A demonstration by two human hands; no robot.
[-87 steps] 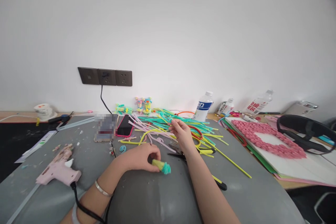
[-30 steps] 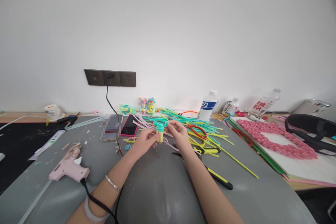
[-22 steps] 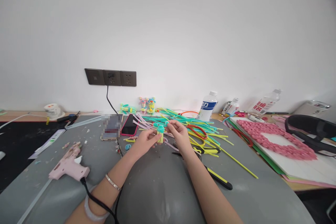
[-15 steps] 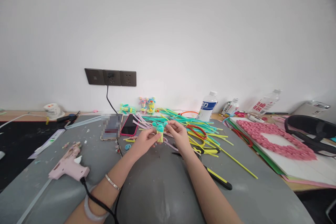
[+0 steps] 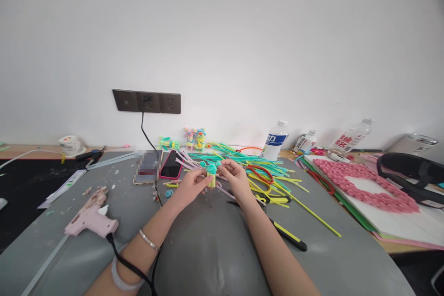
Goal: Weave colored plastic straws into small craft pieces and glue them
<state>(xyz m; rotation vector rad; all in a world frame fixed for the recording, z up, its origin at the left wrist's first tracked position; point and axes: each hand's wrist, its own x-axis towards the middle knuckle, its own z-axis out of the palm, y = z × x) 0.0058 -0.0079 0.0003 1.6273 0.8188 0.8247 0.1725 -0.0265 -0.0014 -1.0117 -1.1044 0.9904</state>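
A small pipe-cleaner figure [image 5: 212,176], turquoise on top and pale yellow below, is held upright over the grey table. My left hand [image 5: 194,187] pinches its yellow body from the left side. On the other side, the thumb and forefinger of my right hand [image 5: 233,175] are closed on the turquoise loop at the figure's upper right. A matching loop sticks out at its upper left. Beyond and beside my hands lie loose pipe cleaners [image 5: 277,169] in turquoise, yellow and lilac. Finished-looking pipe-cleaner figures [image 5: 200,138] stand by the wall.
A pink glue gun [image 5: 92,219] lies at the left, its black cord passing my left forearm. Yellow-and-black pliers [image 5: 287,236] are right of my right forearm. Two phones [image 5: 171,164] lie behind my left hand. A white bottle [image 5: 274,141] and a pink fluffy wreath [image 5: 364,185] are at the right.
Both hands stay almost in place around the figure. The turquoise loop at its upper left looks slightly shifted to the left; little else differs.
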